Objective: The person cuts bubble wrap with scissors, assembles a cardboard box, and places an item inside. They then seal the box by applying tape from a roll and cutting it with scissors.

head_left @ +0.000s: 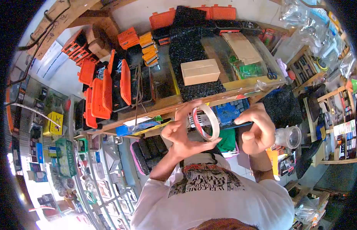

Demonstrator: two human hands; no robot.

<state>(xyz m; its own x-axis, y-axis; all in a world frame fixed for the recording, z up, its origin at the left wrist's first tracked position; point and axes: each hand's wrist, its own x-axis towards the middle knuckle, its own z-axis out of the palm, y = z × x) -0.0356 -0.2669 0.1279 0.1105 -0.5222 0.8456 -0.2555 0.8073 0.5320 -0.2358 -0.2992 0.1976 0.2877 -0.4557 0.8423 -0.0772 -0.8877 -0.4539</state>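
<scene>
My left hand (pixel 180 136) holds a roll of tape (pixel 211 122) upright between the thumb and fingers, its ring facing up and sideways over the bench's front edge. To the right of it my right hand (pixel 259 128) is raised with bent fingers; thumb and index finger are apart and nothing shows between them. Beyond both hands, a closed brown cardboard box (pixel 200 72) lies on black bubble wrap (pixel 186 50) that runs across the bench (pixel 159 103).
Open orange tool cases (pixel 101 97) stand at the bench's left. Flattened cardboard (pixel 241 48), green plastic and scissors (pixel 272 74) lie at its right. A blue basket (pixel 228 111) sits below the edge. A clear jar (pixel 291 137) is right of my right hand.
</scene>
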